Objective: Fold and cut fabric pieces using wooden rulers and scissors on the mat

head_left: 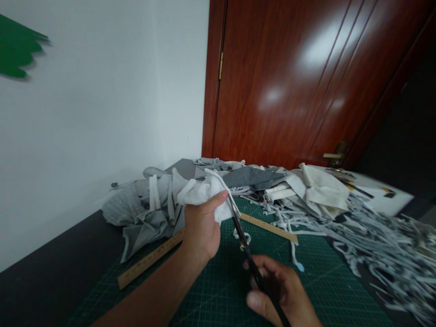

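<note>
My left hand (203, 225) is closed on a bunched piece of white cloth (198, 191), holding it up above the mat with the thumb on top. A narrow strip along the cloth's right edge stands slightly apart. In my right hand (281, 290) is a pair of black-handled scissors (245, 243), fingers wrapped round the handles. The scissor blades reach up to the right edge of the cloth, close to my left thumb. Whether the blades are fully together is hard to see. Under both hands lies a green cutting mat (218, 281) with a grid.
Wooden rulers (150, 261) lie on the mat, one left and one right. Crumpled grey fabric (136, 206) is heaped at left. Folded cream cloth (323, 188) and many thin grey fabric strips (371, 240) cover the right side. A brown door (272, 81) stands behind.
</note>
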Motion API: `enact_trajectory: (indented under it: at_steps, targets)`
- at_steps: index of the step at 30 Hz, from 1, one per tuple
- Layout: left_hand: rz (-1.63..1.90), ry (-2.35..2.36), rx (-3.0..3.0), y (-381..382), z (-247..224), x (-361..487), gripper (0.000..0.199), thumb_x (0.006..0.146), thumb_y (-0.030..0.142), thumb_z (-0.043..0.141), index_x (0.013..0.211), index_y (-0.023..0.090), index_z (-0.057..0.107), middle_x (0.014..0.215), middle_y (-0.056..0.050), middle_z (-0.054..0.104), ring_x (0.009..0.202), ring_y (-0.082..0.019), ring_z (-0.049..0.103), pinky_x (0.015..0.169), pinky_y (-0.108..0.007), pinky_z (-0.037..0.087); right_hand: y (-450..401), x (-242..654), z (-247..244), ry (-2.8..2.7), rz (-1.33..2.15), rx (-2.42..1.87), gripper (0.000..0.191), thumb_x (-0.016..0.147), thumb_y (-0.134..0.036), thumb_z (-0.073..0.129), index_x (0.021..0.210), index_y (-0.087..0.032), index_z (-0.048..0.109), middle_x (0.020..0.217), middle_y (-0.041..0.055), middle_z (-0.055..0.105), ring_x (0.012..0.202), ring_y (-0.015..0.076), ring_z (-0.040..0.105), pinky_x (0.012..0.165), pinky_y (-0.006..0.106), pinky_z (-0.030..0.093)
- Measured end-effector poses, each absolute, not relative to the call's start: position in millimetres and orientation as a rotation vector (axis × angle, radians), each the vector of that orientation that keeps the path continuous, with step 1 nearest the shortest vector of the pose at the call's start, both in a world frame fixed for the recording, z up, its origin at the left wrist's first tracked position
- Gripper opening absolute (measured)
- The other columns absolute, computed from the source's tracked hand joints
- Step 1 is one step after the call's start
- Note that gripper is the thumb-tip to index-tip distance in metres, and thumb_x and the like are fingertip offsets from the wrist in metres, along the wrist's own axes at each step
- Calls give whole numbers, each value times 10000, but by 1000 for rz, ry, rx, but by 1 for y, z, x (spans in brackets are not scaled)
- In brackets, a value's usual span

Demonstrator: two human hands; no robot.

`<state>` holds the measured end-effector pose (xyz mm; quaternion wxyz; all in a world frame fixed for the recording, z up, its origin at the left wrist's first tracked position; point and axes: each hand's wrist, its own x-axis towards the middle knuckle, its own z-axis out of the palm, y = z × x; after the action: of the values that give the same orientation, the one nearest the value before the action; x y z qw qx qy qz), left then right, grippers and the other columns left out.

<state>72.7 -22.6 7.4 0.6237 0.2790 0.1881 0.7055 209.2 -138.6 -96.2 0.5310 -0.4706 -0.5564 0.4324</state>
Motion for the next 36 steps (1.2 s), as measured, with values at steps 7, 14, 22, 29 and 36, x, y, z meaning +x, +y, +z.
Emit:
enact_trajectory:
  at_steps: [7,14,22,29,36]
  targets:
    - [1630,434,638,-19,6,72,653,524,75,952,1123,208,726,1022,-18,796,950,-240,750,866,-346,597,-139,209,-95,-1357,1020,-1137,528,724,-686,873,984,-239,767,648,-53,441,609,148,345,584,300,248]
    - [1665,412,654,-13,6,71,616,484,72,963,1036,204,721,981,-5,784,962,-230,739,926,-355,582,-136,212,-103,-1425,1025,-1073,545,742,-677,866,1028,-231,739,638,-64,454,575,128,343,556,288,232]
    - [1671,411,656,-14,7,68,676,480,59,961,1084,234,711,992,15,779,939,-216,741,913,-343,580,-139,209,-96,-1407,1010,-1118,570,729,-723,859,994,-231,746,631,-67,433,585,124,330,565,292,234]
    - [1654,417,647,-15,8,68,659,468,63,969,1056,224,718,978,9,779,959,-226,742,922,-343,584,-138,209,-100,-1388,1000,-1131,548,725,-692,880,1000,-235,754,639,-66,443,593,126,339,571,291,236]
    - [1635,432,657,-13,6,67,606,484,78,970,1023,212,726,967,-9,782,973,-236,742,951,-372,584,-132,215,-112,-1446,983,-1065,485,756,-604,892,1039,-234,759,616,-74,445,548,112,332,526,267,226]
